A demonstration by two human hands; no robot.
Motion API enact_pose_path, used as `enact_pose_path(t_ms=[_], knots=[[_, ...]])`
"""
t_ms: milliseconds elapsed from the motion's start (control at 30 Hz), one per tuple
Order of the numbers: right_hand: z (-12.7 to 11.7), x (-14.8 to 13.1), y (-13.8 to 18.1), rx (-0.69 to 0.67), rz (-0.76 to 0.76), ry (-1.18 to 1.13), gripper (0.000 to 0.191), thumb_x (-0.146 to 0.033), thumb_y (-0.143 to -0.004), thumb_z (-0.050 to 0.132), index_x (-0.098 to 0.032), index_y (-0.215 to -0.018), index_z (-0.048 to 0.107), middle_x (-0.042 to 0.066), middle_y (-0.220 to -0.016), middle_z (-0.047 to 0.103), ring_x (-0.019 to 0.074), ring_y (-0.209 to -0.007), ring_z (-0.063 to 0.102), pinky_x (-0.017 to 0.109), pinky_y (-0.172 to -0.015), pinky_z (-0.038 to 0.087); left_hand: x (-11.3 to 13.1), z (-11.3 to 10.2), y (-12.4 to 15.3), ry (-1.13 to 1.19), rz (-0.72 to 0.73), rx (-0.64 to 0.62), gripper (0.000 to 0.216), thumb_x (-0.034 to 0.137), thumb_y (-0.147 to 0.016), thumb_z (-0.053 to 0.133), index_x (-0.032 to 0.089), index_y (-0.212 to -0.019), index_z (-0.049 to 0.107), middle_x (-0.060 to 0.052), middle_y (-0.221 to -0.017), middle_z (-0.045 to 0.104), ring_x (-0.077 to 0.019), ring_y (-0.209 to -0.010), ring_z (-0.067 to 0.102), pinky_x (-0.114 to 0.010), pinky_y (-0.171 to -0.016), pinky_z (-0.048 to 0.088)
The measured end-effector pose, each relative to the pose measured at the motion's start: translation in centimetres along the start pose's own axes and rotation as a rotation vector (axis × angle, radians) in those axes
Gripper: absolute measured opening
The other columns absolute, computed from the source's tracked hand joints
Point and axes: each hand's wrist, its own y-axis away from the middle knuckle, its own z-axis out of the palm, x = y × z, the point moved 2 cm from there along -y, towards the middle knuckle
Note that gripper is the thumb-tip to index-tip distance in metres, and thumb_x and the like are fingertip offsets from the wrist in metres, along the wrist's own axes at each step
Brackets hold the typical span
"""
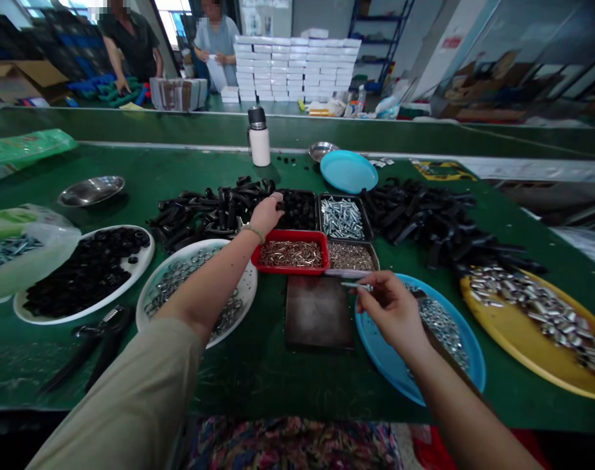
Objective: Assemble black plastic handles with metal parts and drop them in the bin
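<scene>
My left hand (pixel 267 213) reaches over the left edge of a black tray (pixel 297 207) of small black parts. Its fingers are curled down at the parts, and whatever they pinch is hidden. My right hand (pixel 393 310) is closed on a silvery bolt (pixel 355 285), which points left above the corner of a dark metal plate (pixel 319 313). Below that hand lies a blue plate (pixel 376 356) of small metal pieces. A brown wooden handle (pixel 449 356) runs under the right forearm. Similar bolts (pixel 343 219) fill another black tray.
A red tray (pixel 291 266) of copper-coloured pins stands mid-table. Black handles lie piled at left (pixel 194 215) and right (pixel 425 212). White plates (pixel 251 287), a yellow plate (pixel 517 359), pliers (pixel 99 343) and a bottle (pixel 259 143) stand around. Two people work behind.
</scene>
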Motion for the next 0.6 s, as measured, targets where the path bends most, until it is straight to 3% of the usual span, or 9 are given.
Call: enact_pose_path(t_ms=[67, 133, 200, 267, 333, 433, 600], knots=[[1.2, -0.2, 0.0, 0.057, -0.049, -0.013, 0.012, -0.029, -0.083, 0.061, -0.024, -0.091, 0.054, -0.002, -0.070, 0.059, 0.0144, -0.056, 0.059, 0.028, -0.054, 0.049, 1.5, 0.6, 3.1, 0.249, 0.011, -0.033, 0.032, 0.016, -0.081, 0.061, 0.011, -0.113, 0.059, -0.012, -0.112, 0.064, -0.0185, -0.097, 0.061, -0.033, -0.090, 0.047], [2.5, -0.8, 0.0, 0.114, -0.129, 0.039, 0.011, -0.027, -0.082, 0.061, -0.023, -0.090, 0.056, -0.002, -0.070, 0.061, 0.0142, -0.058, 0.060, 0.027, -0.056, 0.050, 3.0, 1.7, 7.5, 0.709, -0.029, -0.150, 0.034, 0.019, -0.076, 0.067, 0.012, -0.109, 0.063, -0.008, -0.106, 0.067, -0.0164, -0.090, 0.063, -0.032, -0.087, 0.050], [3.8, -1.5, 0.1, 0.136, -0.197, 0.104, 0.008, -0.026, -0.081, 0.060, -0.023, -0.087, 0.056, -0.001, -0.072, 0.063, 0.0143, -0.061, 0.061, 0.027, -0.058, 0.051, 4.2, 2.8, 12.4, 1.160, -0.132, -0.293, 0.033, 0.022, -0.072, 0.071, 0.014, -0.104, 0.066, -0.007, -0.101, 0.069, -0.0165, -0.091, 0.064, -0.034, -0.088, 0.050], [4.9, -1.8, 0.5, 0.139, -0.222, 0.167, 0.006, -0.026, -0.081, 0.060, -0.023, -0.084, 0.056, 0.000, -0.073, 0.064, 0.0144, -0.061, 0.061, 0.027, -0.057, 0.051, 5.0, 3.5, 16.4, 1.411, -0.255, -0.330, 0.029, 0.024, -0.072, 0.072, 0.015, -0.100, 0.069, -0.006, -0.100, 0.070, -0.0160, -0.094, 0.064, -0.034, -0.091, 0.050], [5.6, -1.9, 1.1, 0.139, -0.220, 0.227, 0.005, -0.026, -0.080, 0.059, -0.022, -0.083, 0.056, 0.001, -0.071, 0.065, 0.0146, -0.058, 0.060, 0.027, -0.054, 0.050, 5.2, 3.7, 19.0, 1.531, -0.345, -0.244, 0.026, 0.022, -0.071, 0.074, 0.016, -0.096, 0.070, -0.004, -0.101, 0.070, -0.0152, -0.095, 0.064, -0.032, -0.093, 0.049], [6.0, -1.5, 2.0, 0.101, -0.232, 0.297, 0.007, -0.028, -0.081, 0.058, -0.023, -0.084, 0.057, 0.002, -0.072, 0.066, 0.0157, -0.059, 0.061, 0.027, -0.052, 0.049, 5.5, 3.8, 20.8, 1.602, -0.366, -0.156, 0.027, 0.018, -0.068, 0.076, 0.016, -0.094, 0.071, -0.003, -0.100, 0.071, -0.0148, -0.096, 0.064, -0.032, -0.096, 0.047], [5.9, -0.9, 2.9, -0.014, -0.377, 0.478, 0.010, -0.028, -0.084, 0.055, -0.022, -0.090, 0.060, 0.005, -0.078, 0.068, 0.0178, -0.066, 0.064, 0.029, -0.060, 0.051, 6.1, 4.4, 22.0, 1.663, -0.323, -0.261, 0.033, 0.020, -0.069, 0.077, 0.018, -0.100, 0.070, -0.004, -0.105, 0.070, -0.0159, -0.098, 0.063, -0.034, -0.098, 0.045]])
